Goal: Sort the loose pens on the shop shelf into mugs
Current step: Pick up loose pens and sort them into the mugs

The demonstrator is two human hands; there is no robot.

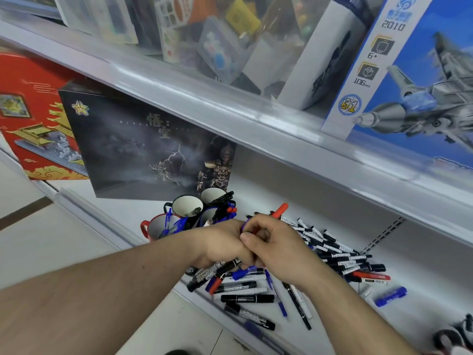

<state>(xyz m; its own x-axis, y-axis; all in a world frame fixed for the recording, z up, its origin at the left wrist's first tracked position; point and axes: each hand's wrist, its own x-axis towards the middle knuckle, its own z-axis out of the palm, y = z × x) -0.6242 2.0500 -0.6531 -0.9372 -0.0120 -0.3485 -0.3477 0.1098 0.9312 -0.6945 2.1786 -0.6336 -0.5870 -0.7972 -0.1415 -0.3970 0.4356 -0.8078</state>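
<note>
Both hands, left hand [220, 242] and right hand [276, 249], were pinching a few pens [279, 210] together just above the pile [332, 249]; better to sort colours before reaching the mugs [186, 206] beyond it.

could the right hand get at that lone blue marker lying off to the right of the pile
Probably yes: the blue marker lies alone on the shelf, nothing over it, though the right hand already holds pens.

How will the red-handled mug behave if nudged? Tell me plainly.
The red-handled mug looks like thin enamel, so probably light and easy to slide. The blue pens in it lean to one side, so a push may tip it. It stands close to the other mugs, which might brace it.
</note>
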